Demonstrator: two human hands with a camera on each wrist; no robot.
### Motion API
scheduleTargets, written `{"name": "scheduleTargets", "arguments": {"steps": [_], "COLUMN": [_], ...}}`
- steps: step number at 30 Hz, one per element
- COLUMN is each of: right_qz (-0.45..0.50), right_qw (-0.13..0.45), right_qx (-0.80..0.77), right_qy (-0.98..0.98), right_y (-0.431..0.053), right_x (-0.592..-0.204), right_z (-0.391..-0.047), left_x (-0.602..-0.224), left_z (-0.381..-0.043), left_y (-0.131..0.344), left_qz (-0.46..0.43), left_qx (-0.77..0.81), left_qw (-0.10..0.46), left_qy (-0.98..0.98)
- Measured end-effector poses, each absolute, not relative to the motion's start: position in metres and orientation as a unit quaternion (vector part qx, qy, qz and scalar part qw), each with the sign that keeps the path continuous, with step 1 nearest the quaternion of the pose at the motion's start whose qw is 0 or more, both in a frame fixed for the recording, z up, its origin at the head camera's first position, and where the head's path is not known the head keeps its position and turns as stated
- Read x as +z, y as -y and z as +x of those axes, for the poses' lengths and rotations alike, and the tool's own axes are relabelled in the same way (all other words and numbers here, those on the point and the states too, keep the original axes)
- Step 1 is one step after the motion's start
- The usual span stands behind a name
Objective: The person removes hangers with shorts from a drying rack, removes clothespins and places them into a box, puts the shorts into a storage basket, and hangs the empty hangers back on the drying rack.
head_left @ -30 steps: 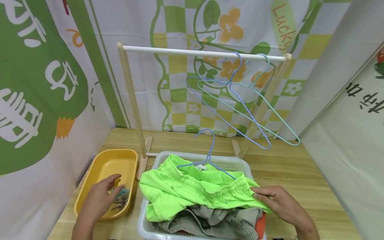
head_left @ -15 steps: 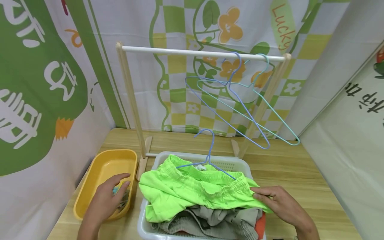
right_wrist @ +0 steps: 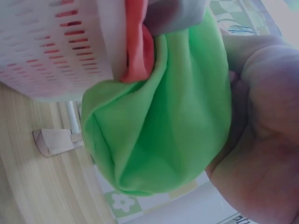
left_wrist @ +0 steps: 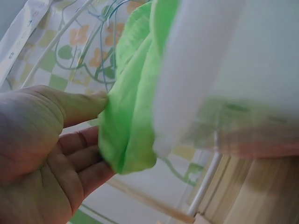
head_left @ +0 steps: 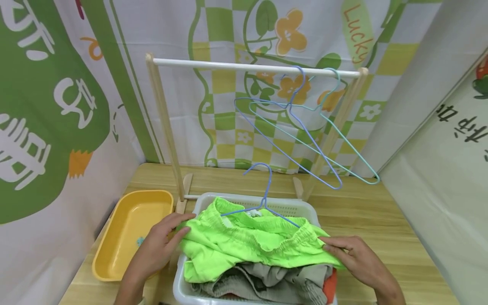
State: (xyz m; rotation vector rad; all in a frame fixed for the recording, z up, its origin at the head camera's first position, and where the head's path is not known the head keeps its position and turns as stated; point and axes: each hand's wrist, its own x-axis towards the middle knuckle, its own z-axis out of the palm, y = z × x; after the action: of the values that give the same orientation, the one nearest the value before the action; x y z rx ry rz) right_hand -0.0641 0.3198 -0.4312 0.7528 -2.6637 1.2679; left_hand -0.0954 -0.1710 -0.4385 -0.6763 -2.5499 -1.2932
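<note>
Bright green shorts [head_left: 244, 241] with an elastic waistband lie spread over the pile in the white basket [head_left: 179, 288]. A blue wire hanger [head_left: 265, 199] sits inside the waistband, its hook standing up. My left hand [head_left: 156, 245] is at the shorts' left end; in the left wrist view, the green cloth [left_wrist: 128, 116] passes between thumb and fingers. At the other end, my right hand [head_left: 360, 258] pinches the waistband side between thumb and fingers. The right wrist view shows the green fabric [right_wrist: 182, 112] draped past the basket's side, next to the palm.
Grey clothing [head_left: 267, 281] and a red-orange piece [head_left: 329, 288] lie beneath. A yellow basin [head_left: 131, 207] at left holds a teal clip [head_left: 140, 241]. Behind stands a rack with a white rail [head_left: 228, 65], carrying a blue hanger [head_left: 316, 144] and a mint hanger [head_left: 354, 150].
My left hand has let go of a yellow clip, left the basin, and moved right to the shorts' left end. The right hand has kept its grip in place.
</note>
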Motion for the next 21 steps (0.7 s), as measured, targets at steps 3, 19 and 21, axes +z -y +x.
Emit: {"name": "scheduleTargets", "arguments": {"steps": [3,19,21], "right_qz": [0.241,0.234,0.233], "right_qw": [0.057,0.087,0.090], "right_qx": [0.419,0.423,0.424], "right_qy": [0.873,0.871,0.870], "right_y": [-0.319,-0.318,-0.318], "right_x": [-0.429,-0.423,-0.422], "right_z": [-0.063,-0.062,-0.063], "left_x": [-0.438,-0.432,-0.431], "left_z": [-0.097,-0.097,-0.096], "left_y": [0.163,0.145,0.143], "left_qz": [-0.245,-0.249,-0.251], "left_qx": [-0.438,-0.460,-0.456], "left_qw": [0.118,0.086,0.080], "left_qy": [0.857,0.848,0.850]}}
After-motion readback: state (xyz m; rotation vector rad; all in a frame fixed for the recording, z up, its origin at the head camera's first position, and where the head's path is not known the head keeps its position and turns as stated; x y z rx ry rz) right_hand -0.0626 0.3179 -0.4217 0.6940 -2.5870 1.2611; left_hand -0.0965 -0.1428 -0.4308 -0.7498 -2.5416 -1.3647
